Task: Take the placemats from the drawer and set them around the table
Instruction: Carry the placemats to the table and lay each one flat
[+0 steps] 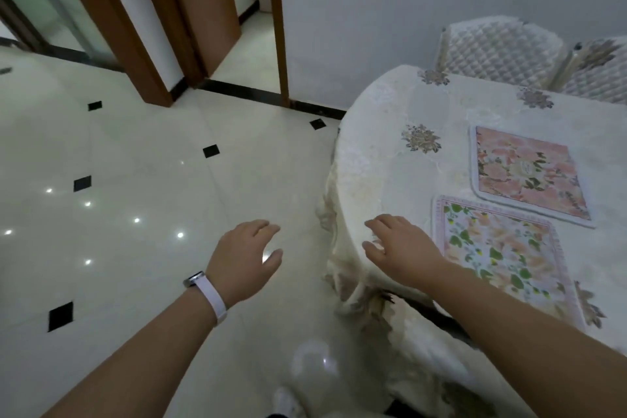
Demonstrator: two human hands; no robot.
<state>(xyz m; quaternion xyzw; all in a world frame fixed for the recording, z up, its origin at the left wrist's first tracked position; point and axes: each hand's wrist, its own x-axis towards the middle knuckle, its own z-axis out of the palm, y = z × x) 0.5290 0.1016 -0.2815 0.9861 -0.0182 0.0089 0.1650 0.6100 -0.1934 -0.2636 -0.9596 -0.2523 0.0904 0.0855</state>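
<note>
Head: both hands (246, 260) (400, 249) empty; two placemats (529, 173) (498, 248) on table (383, 153).

Even, soft indoor light, moderately dim with a cool greenish cast; the polished floor (135, 180) carries a scatter of small bright pinpoint reflections at near left and one glare spot just beside the left hand (244, 258). Shadows are faint and diffuse, darkest beneath the tablecloth (373, 163) edge at near right. Wide-angle distortion bends the door frames (112, 24) at far left, and the whole frame is slightly soft, with smearing at the near bottom edge.
</note>
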